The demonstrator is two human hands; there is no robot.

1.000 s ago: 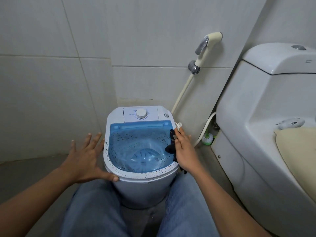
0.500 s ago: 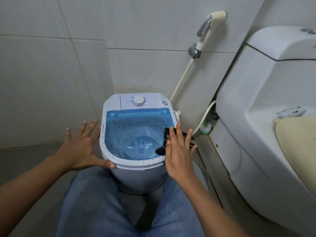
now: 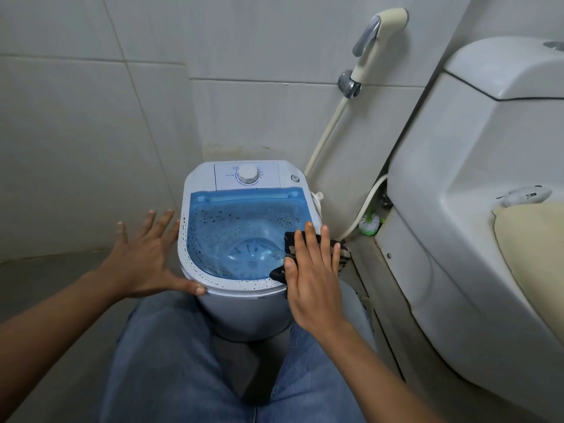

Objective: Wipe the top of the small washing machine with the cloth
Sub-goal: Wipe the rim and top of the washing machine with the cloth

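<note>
A small white washing machine [image 3: 232,309] with a translucent blue lid stands on the floor between my knees; its rim is speckled with dark spots and a white dial [image 3: 247,174] sits at the back. A dark patterned cloth [image 3: 345,254] lies on the right front rim under my right hand [image 3: 311,279], which presses flat on it with fingers extended. My left hand [image 3: 146,257] is spread open against the machine's left side, thumb on the front rim.
A white toilet [image 3: 476,209] with a cream seat cover fills the right. A bidet sprayer [image 3: 370,44] hangs on the tiled wall behind, its hose running down beside the machine. A small green-and-white object [image 3: 369,222] sits in the gap. Tiled wall is at left.
My right hand has slid the cloth along the right rim toward the front of the machine. My left hand stays against the left side.
</note>
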